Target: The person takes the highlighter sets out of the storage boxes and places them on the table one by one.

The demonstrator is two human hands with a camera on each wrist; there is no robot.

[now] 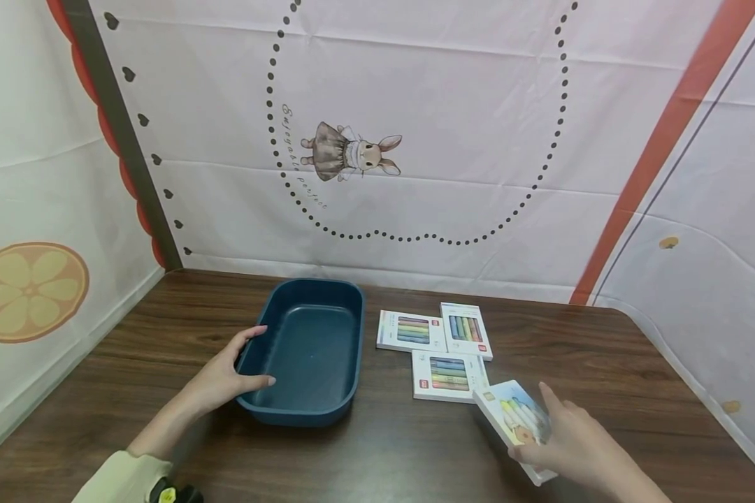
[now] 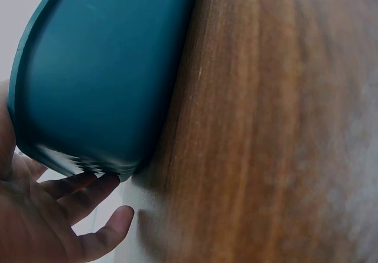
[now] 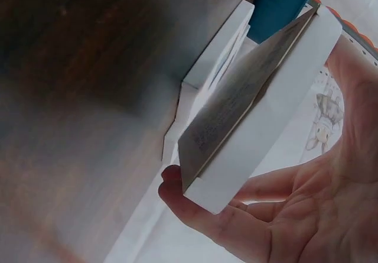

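Observation:
On the left of the table stands a dark blue plastic bin [image 1: 311, 360]. My left hand [image 1: 223, 377] grips its left rim, with the thumb over the edge; in the left wrist view, fingertips [image 2: 106, 183] touch its outer wall. My right hand [image 1: 572, 440] holds a white crayon box [image 1: 519, 426] by its edges, tilted above the table, its picture side up. In the right wrist view, the grey-brown back of this box [image 3: 236, 100] shows. Beyond it lie three windowed crayon boxes, one at left [image 1: 411, 332], one at right [image 1: 465, 330] and one nearer [image 1: 449, 377].
The dark wooden tabletop [image 1: 390, 454] meets a white printed cloth [image 1: 447, 161] at the back, with more cloth at both sides. The three lying boxes sit close together, right of the bin.

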